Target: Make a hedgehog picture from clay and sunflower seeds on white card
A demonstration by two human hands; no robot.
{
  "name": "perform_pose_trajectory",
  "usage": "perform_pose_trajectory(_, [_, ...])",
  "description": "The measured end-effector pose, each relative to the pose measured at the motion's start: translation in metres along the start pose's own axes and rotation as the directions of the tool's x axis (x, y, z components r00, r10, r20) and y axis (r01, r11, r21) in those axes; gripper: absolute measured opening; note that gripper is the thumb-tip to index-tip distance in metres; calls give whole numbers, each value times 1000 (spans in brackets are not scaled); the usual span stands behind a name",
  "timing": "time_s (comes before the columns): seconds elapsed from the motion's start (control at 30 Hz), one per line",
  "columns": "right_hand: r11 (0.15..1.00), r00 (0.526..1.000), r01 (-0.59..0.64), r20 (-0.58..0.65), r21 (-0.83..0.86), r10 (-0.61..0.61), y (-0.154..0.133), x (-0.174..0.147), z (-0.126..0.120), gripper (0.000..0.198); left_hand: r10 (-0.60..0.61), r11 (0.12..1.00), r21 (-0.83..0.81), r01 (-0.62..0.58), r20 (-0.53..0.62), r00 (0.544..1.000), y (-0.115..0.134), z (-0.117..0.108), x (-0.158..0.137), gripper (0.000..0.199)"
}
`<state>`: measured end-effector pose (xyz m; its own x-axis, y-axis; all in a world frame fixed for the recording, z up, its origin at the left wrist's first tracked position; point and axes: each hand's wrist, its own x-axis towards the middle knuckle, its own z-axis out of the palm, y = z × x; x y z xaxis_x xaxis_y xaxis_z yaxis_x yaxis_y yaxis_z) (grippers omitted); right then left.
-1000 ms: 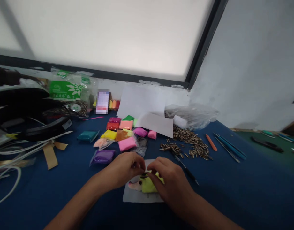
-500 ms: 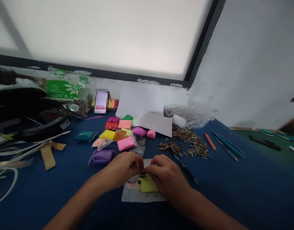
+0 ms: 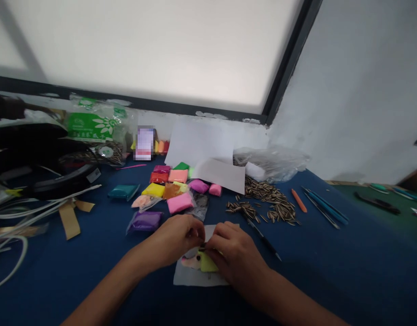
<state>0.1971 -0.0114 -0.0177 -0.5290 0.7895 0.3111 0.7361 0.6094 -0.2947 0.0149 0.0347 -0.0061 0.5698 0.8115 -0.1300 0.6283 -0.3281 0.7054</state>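
Observation:
A small clay hedgehog (image 3: pixel 207 263) with a yellow-green body, a pale snout with a pink tip and a dark eye lies on a white paper sheet (image 3: pixel 188 279). Dark seeds (image 3: pixel 202 247) show on top of its body by the head. My left hand (image 3: pixel 181 237) is closed, its fingertips pinched just above the head end. From the other side, my right hand (image 3: pixel 235 253) bends over the body, fingers pressed together at the dark seeds, hiding the hedgehog's rear. Whatever either pinch holds is too small and covered to make out.
Beyond the hands lie colourful clay packets (image 3: pixel 179 203), a pile of sunflower seeds (image 3: pixel 272 199), and a pen (image 3: pixel 264 240). An orange stick (image 3: pixel 298 200) and blue-handled tools (image 3: pixel 325 206) are on the right. White cables (image 3: pixel 41 206) and a seed bag (image 3: pixel 93 127) occupy the left.
My right hand has shifted slightly left and down over the hedgehog, covering more of its body. My left hand stays nearly in place. The view has moved slightly.

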Motion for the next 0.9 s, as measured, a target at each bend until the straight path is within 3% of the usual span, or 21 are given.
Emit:
perform_pose_trajectory(0.33, [999, 999, -26, -30, 42, 27, 0, 1, 1, 16, 13, 1000, 16, -13, 2, 1000, 1, 0, 1, 16])
perform_pose_trajectory(0.57, [998, 998, -52, 32, 40, 51, -4, 1, -4, 12, 3, 1000, 13, -3, 8, 1000, 1, 0, 0, 17])
perform_pose_trajectory(0.7, [996, 994, -65, -82, 54, 69, 5, 4, -17, 14, -22, 999, -25, 23, 19, 1000, -1, 1, -1, 17])
perform_pose_trajectory(0.8, [984, 975, -161, -170, -80, 146, 25, 10, -25, 15, -38, 999, -26, 39, 25, 999, -1, 0, -1, 17])
perform_pose_trajectory(0.9, [928, 969, -241, -129, -283, 212, 48, 15, -25, 17, -42, 999, -18, 43, 16, 999, 0, -1, -2, 17])
